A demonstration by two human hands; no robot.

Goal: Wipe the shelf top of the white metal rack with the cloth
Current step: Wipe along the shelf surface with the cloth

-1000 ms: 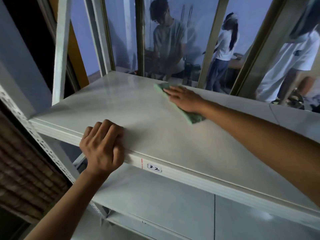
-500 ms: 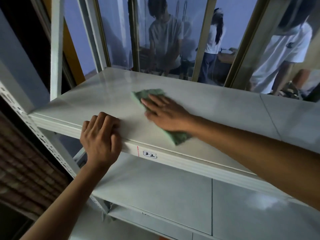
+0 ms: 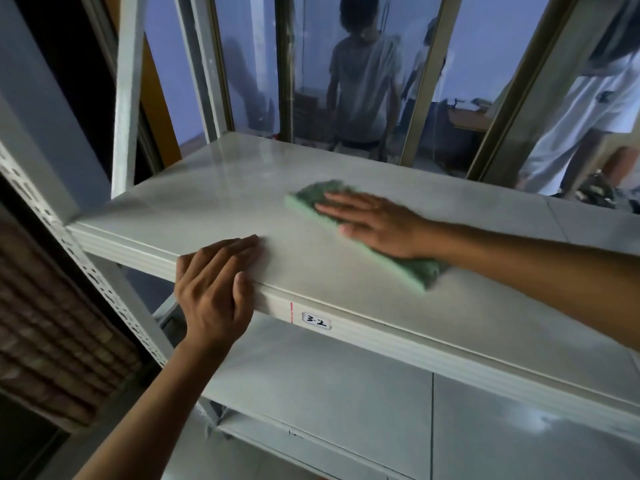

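Head view: right hand [image 3: 377, 225] pressed flat on a green cloth [image 3: 313, 197] near the middle of the white shelf top [image 3: 214, 199], fingers [image 3: 341, 199] stretched out and slightly spread, not clenched, pinning the cloth to the surface rather than gripping it. Cloth folded into a long strip, lying diagonally from upper left to lower right, one end showing ahead of the fingertips, the other poking out beneath the wrist; hand and cloth edges blurred. Left hand [image 3: 214, 289] hooked over the shelf's front edge at lower left, fingers curled onto the top surface, thumb down on the front lip, holding the rack itself and well apart from the cloth. Small white label [image 3: 317, 321] reading "3-2" stuck on the front lip just right of the left hand, thin red mark [image 3: 292, 311] beside it. Perforated white upright [image 3: 69, 247] of the rack at left, lower shelf [image 3: 329, 375] visible below the wiped one. Behind the rack, glass panes in metal frames, with a person in a grey T-shirt [image 3: 363, 84] standing beyond them and another in a white shirt [image 3: 588, 109] at far right. Brown slatted surface [image 3: 52, 323] at the left edge, too dim to identify.
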